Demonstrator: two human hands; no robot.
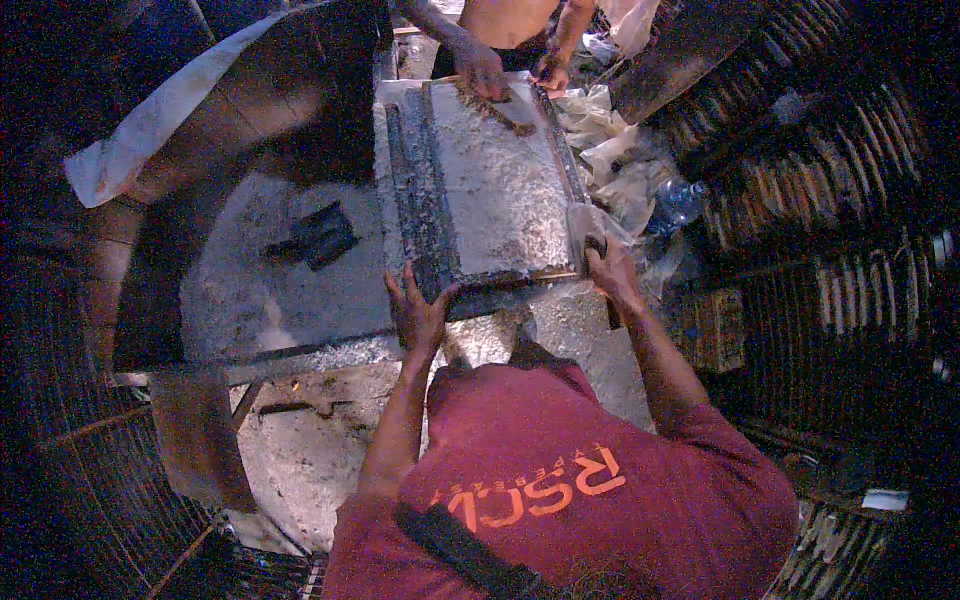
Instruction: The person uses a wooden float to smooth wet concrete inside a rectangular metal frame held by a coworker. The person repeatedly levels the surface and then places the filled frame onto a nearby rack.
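Note:
A shallow rectangular tray (pixel 440 240) coated in white powder lies across the right part of a powder-covered table. At its near left corner is my left hand (pixel 418 315), fingers spread and thumb along the edge, gripping it. My right hand (pixel 612 268) is closed around the near right corner, where clear plastic (pixel 592 222) hangs over the side. Across from me, another person's hand (pixel 482 75) holds a brush with brown bristles (pixel 515 124) on the tray's far end. That person's other hand (pixel 551 74) is at the far right corner.
A dark scoop-like tool (pixel 325 236) lies in white powder on the table (pixel 225 260) at left. Crumpled plastic sheeting (pixel 605 130) and a clear bottle (pixel 678 200) are right of the tray. Ridged stacks (pixel 840 190) line the right. A pale sheet (pixel 170 110) hangs at far left.

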